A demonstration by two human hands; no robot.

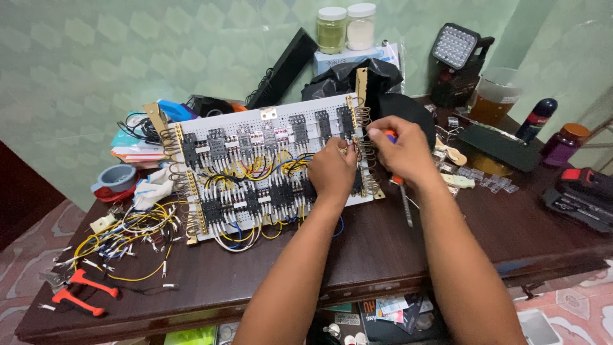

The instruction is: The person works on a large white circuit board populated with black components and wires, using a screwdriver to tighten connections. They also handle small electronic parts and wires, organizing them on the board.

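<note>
We pinch a wire end with the left hand (331, 169) at the relay board (271, 167) edge — right hand (399, 150) closed on the screwdriver (401, 191), best kept steady and square.

The left hand (332, 171) rests fingers-down on a white perforated panel board (271, 115) crowded with black relay blocks and yellow, blue and black wires, its fingertips at the board's right edge. Just beside them, the right hand (401, 150) grips an orange-handled screwdriver (400, 185), its shaft pointing down below the fingers. Loose yellow wires (121, 233) and red-handled pliers (83, 291) lie well apart on the dark wooden table (357, 249).
</note>
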